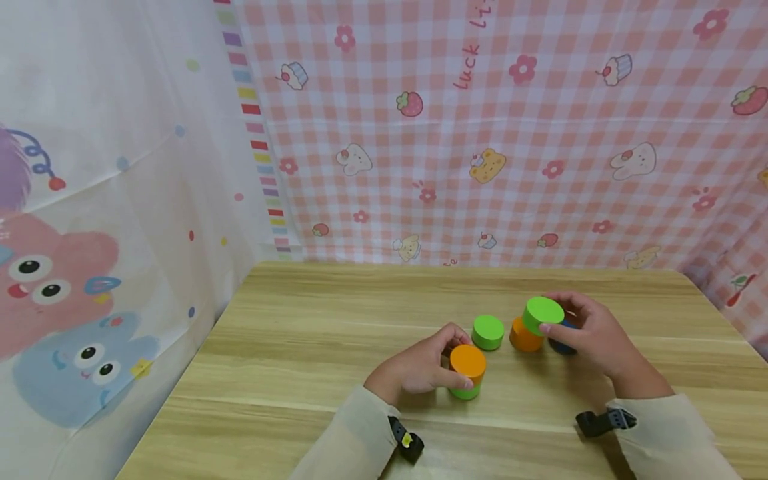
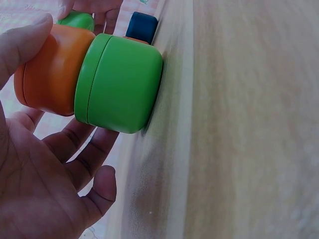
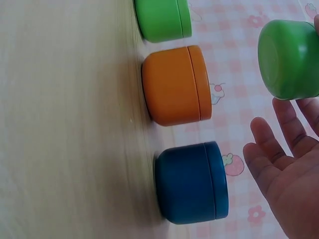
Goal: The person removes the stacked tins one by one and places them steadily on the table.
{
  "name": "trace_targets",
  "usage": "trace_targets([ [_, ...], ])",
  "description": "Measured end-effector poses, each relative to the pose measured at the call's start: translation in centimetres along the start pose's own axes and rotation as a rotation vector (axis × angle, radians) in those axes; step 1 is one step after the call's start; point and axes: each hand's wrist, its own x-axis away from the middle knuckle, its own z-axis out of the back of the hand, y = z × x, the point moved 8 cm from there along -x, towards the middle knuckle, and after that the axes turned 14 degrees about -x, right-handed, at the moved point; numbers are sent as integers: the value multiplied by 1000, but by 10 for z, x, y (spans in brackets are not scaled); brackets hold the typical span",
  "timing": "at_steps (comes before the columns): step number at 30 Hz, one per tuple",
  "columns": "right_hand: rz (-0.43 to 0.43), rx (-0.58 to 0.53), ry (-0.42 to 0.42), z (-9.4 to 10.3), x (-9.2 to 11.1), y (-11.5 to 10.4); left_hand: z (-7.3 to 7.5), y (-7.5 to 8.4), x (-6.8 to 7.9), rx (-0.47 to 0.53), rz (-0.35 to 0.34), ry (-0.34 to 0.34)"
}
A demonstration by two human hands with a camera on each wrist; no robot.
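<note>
In the head view my left hand (image 1: 419,368) grips a small orange lidded jar (image 1: 468,362) between thumb and fingers. That jar sits on top of a green lidded jar (image 2: 122,84), whose base is down at the tabletop. My right hand (image 1: 603,339) holds another green jar (image 1: 543,313) up off the table, its underside showing in the right wrist view. Below it a second orange jar (image 3: 174,86) stands upright on the table, with a dark blue jar (image 3: 192,183) beside it, partly hidden by the right hand in the head view. A third green jar (image 1: 488,331) stands to their left.
The wood-grain table (image 1: 288,347) reaches back to a pink checked cloth (image 1: 384,133) with printed cakes and animals. A white cloth with cartoon figures (image 1: 90,267) hangs along the left side. Black straps (image 1: 606,423) sit on both sleeves.
</note>
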Motion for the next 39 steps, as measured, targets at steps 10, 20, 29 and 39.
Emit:
trace_targets([
  [10,7,-65,22,10,1,7,0,-1,-1,1,-1,-2],
  [20,33,-45,63,19,1,8,0,0,-1,0,-1,-3],
  [29,8,-21,99,30,1,16,-1,-2,-1,2,13,-2],
  [39,-55,18,131,42,1,27,-2,-2,-2,14,-4,-5],
])
